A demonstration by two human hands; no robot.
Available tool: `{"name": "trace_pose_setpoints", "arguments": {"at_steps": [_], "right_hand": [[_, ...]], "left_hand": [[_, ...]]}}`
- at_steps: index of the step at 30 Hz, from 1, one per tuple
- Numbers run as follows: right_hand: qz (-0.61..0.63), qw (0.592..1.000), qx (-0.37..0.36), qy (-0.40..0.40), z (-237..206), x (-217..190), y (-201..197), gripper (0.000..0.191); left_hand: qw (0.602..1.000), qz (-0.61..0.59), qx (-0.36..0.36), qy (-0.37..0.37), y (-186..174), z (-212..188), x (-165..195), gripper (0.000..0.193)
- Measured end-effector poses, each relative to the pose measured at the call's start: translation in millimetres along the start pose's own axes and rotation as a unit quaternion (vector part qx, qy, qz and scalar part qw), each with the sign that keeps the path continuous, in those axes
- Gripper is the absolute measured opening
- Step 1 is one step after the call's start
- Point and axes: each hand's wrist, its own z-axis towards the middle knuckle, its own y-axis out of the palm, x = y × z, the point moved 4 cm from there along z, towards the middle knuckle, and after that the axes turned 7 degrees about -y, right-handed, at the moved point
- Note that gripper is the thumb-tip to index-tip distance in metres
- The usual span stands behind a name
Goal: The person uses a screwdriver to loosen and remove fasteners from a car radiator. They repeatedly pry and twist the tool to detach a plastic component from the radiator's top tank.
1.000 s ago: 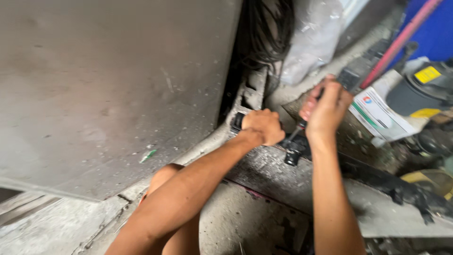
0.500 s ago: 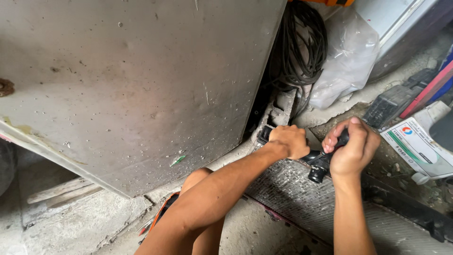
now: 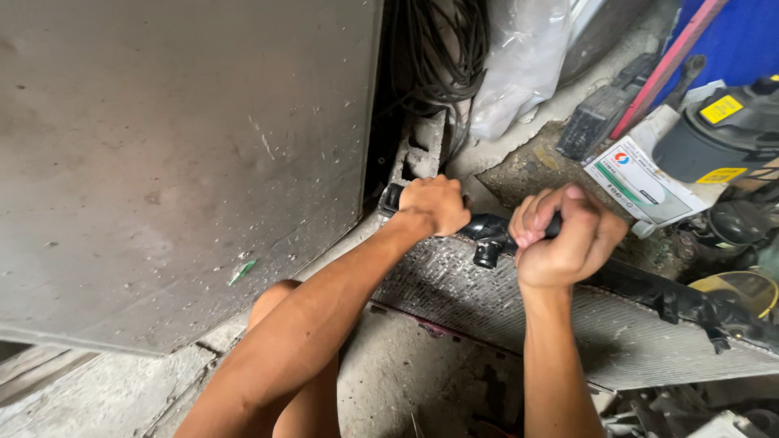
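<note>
Two bare forearms, no sleeves, no watch, no gloves. Left hand (image 3: 436, 204) and right hand (image 3: 565, 235) without rings, knuckles smudged with grime. Bare knee below, uncovered.

A white-and-green printed carton (image 3: 645, 180) lies right of the hands — yellow labels (image 3: 720, 109) on the grey container beyond.

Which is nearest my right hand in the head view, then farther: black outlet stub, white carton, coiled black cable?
From the right hand:
1. Black outlet stub, just left of it.
2. White carton, up and right.
3. Coiled black cable, top, far behind.
</note>
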Motion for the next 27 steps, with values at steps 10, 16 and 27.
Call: {"name": "trace_pose_setpoints", "arguments": {"at_steps": [10, 16, 27], "right_hand": [[-0.018, 0.999, -0.001, 0.033, 5.5, 41.8, 6.6, 0.037], [-0.076, 0.997, -0.024, 0.019, 1.8, 54.4, 11.4, 0.040], [-0.076, 0.997, -0.005, -0.015, -1.2, 44.8, 5.2, 0.037]], "left_hand": [[1.000, 0.002, -0.014, -0.009, -1.9, -0.8, -0.8, 0.043], [1.000, 0.000, 0.001, -0.004, -0.4, -1.3, -2.3, 0.043], [1.000, -0.019, 0.007, 0.005, -2.2, -0.5, -3.7, 0.042]]}}
